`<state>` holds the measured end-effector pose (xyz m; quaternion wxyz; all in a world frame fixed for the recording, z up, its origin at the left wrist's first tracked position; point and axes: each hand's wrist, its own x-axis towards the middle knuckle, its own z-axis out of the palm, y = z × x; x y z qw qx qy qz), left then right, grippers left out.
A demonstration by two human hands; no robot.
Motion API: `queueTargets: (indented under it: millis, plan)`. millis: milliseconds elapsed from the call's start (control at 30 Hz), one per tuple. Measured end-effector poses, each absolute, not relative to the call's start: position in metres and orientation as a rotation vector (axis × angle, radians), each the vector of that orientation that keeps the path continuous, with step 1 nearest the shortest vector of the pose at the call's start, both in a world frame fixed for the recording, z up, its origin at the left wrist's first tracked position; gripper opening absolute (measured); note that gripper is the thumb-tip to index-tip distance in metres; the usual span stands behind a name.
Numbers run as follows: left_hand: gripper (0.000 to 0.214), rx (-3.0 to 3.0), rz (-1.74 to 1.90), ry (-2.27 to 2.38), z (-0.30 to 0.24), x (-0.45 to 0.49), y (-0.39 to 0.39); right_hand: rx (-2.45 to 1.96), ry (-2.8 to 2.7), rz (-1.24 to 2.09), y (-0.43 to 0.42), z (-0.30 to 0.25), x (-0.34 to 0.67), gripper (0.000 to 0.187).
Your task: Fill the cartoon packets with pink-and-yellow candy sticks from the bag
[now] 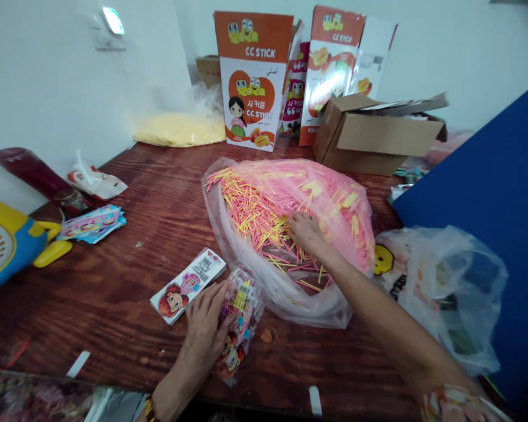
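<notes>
A large clear bag (pixel 229 234) lies open at the middle of the table, full of thin pink and yellow sticks (pixel 250 214). My right hand (pixel 307 231) reaches into its mouth, fingers curled down around some of the sticks, the tips partly hidden among them. Nearer to me, my left hand (pixel 206 319) rests with outstretched fingers against a pile of printed clear plastic packets (pixel 242 310), touching its left side. Just beyond that hand is a stack of white printed cards (pixel 191 284) showing a red-haired cartoon face.
Printed CC Stick boxes (pixel 253 82) and an opened brown carton (pixel 369 140) stand at the back. A blue panel (pixel 479 205) and a crumpled plastic bag (pixel 449 281) are on the right. A yellow-blue fan (pixel 9 243), blue packets (pixel 94 223) and a dark bottle (pixel 35 176) occupy the left.
</notes>
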<state>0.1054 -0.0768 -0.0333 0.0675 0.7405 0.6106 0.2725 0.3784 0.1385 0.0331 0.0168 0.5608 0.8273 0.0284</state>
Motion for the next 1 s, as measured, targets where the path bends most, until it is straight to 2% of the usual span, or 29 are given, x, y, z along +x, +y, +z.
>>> queueTargets:
  millis: [133,267,467,700,833,933,1000]
  plan:
    - [0.045,2.182,0.837,1.984,-0.016,0.081,-0.059,1.505,2.612,0.247,0.166,0.024,0.38,0.029]
    - [0.041,2.073,0.684,2.185,0.001,0.055,-0.034,1.434,2.67,0.332,0.173,0.016,0.376,0.027]
    - [0.045,1.948,0.398,2.303,-0.002,0.041,-0.01,1.338,2.732,0.309,0.175,0.005,0.384,0.032]
    - [0.04,1.992,0.387,2.231,-0.006,0.039,-0.011,1.436,2.8,0.122,0.176,-0.005,0.397,0.027]
    - [0.034,1.984,0.47,2.225,0.0,0.04,-0.009,1.733,2.905,-0.287,0.173,-0.003,0.397,0.02]
    - [0.028,1.955,0.585,2.215,0.003,0.04,-0.006,2.026,2.976,-0.916,0.163,0.0,0.391,0.02]
    - [0.023,1.926,0.672,2.192,0.003,0.038,-0.003,2.238,2.862,-1.48,0.154,0.0,0.385,0.017]
